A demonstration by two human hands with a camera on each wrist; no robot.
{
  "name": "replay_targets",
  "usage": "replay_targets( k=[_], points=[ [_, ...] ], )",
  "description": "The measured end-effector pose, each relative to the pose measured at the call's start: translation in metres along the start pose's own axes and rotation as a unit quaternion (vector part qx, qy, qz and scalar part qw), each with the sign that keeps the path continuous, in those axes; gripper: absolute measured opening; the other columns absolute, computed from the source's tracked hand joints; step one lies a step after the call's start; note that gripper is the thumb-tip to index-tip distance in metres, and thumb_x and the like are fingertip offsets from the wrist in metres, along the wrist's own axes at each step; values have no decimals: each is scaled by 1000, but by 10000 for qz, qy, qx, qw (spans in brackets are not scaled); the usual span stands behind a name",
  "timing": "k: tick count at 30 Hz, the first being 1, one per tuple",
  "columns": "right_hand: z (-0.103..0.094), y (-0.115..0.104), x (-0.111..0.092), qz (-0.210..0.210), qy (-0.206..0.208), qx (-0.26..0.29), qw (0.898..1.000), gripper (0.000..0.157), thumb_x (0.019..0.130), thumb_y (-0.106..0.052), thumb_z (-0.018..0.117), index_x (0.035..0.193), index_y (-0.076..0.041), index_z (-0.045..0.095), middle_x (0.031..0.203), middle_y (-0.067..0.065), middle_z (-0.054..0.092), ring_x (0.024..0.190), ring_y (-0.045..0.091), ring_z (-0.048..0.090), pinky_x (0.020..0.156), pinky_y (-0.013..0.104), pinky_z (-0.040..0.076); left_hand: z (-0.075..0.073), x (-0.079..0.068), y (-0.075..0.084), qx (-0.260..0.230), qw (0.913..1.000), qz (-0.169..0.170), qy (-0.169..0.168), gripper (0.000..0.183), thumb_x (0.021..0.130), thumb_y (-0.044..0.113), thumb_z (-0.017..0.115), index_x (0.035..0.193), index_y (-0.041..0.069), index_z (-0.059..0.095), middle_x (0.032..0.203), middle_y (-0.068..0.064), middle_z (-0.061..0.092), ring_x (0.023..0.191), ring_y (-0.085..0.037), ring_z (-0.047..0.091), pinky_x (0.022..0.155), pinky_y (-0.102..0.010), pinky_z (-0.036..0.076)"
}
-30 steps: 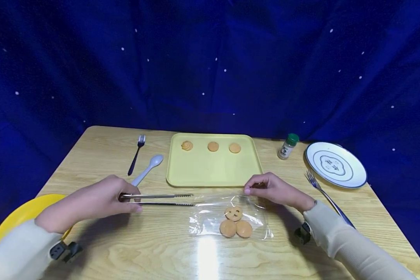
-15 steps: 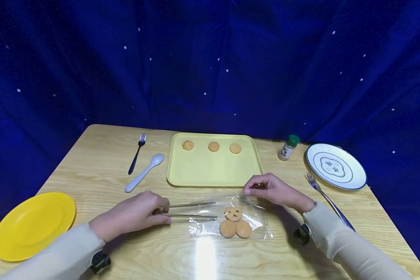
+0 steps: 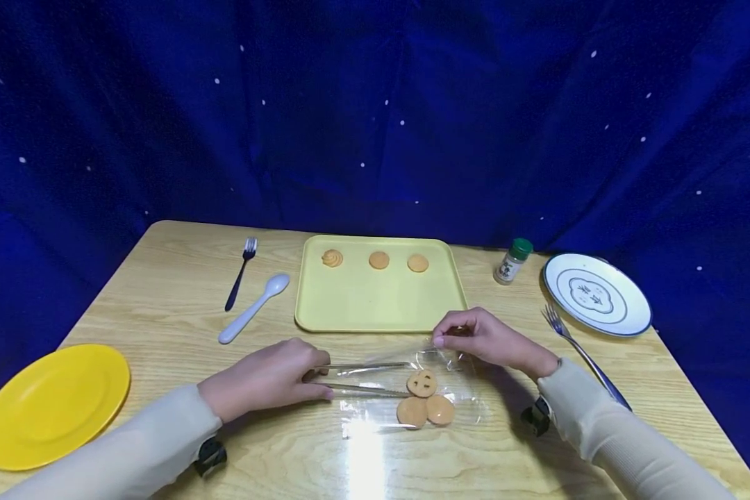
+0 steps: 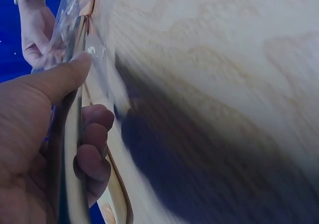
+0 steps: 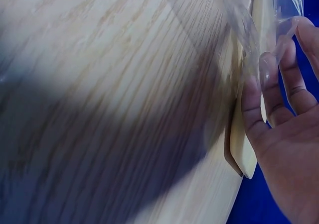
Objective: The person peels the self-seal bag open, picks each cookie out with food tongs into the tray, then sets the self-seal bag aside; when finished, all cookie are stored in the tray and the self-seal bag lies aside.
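Note:
My left hand (image 3: 269, 378) grips metal tongs (image 3: 350, 366), their two arms spread and pointing right. The tongs' tips reach the clear plastic bag (image 3: 375, 414) close to its cookies; I cannot tell whether they lie inside it. The bag lies on the table and holds a cookie with small holes (image 3: 421, 383), a plain round cookie (image 3: 412, 412) and another round cookie (image 3: 440, 410). My right hand (image 3: 487, 337) pinches the bag's far edge and lifts it a little. In the left wrist view, thumb and curled fingers surround the tongs (image 4: 73, 149).
Behind the bag lies a yellow tray (image 3: 369, 305) with a swirl cookie (image 3: 332, 258) and two round ones. A spoon (image 3: 253, 309), dark-handled fork (image 3: 241, 274) and yellow plate (image 3: 53, 406) are left; a shaker (image 3: 513, 262), white plate (image 3: 625, 305) and fork (image 3: 587, 357) right.
My left hand has moved right with the tongs, from beside the bag to the cookies. The cookies and bag have shifted slightly right. The right hand stays at the bag's edge.

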State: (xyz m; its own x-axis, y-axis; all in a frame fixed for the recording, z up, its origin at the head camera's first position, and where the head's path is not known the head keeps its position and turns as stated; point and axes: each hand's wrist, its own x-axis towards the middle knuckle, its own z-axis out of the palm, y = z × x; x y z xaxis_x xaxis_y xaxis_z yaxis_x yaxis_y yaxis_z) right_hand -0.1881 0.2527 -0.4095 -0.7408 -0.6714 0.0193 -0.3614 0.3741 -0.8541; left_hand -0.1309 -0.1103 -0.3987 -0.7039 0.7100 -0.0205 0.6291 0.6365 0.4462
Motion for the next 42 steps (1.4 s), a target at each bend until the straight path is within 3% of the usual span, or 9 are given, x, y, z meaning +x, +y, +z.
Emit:
replay_targets(
  k=[7,14,22,29,36,42],
  points=[
    [1,0,1,-71,-17,66,10000,10,93,-12,64,96,-5,70,91,8,68,82,6,60,74,24,51,6,6,5,100,9998,142,1,31,89,39,67,70,22,50,57,14,37,50,2,32,47,-17,30],
    [0,1,0,-108,-75,13,9999,10,93,-11,63,97,-5,71,92,10,69,83,7,61,75,24,51,7,3,2,62,9997,224,-27,30,92,36,64,70,22,50,58,14,37,52,2,34,50,-16,32],
    [-3,-1,1,-126,-195,66,9997,10,94,-12,63,97,-8,71,92,12,69,84,12,63,76,25,52,2,-6,-6,157,9997,-182,83,29,90,39,66,72,23,50,59,13,39,52,1,34,49,-18,31],
    [-3,-1,1,-85,-172,128,9997,9,94,-11,63,97,-9,71,93,12,69,83,11,62,75,24,52,6,-3,0,130,9988,-463,129,33,87,44,69,73,21,50,59,12,36,51,-2,32,46,-20,28],
    [0,-1,0,-8,-122,185,9998,9,93,-12,63,96,-8,71,90,11,68,80,6,59,72,23,50,12,5,9,203,9987,-412,212,31,89,42,67,73,20,51,61,11,44,53,-2,38,47,-20,33],
    [0,-2,-1,11,-98,187,9998,9,93,-13,63,95,-8,71,90,11,67,79,6,58,70,23,49,11,4,10,215,9992,-203,271,29,92,36,65,72,20,51,61,11,44,53,-2,38,49,-19,33]
  ],
)
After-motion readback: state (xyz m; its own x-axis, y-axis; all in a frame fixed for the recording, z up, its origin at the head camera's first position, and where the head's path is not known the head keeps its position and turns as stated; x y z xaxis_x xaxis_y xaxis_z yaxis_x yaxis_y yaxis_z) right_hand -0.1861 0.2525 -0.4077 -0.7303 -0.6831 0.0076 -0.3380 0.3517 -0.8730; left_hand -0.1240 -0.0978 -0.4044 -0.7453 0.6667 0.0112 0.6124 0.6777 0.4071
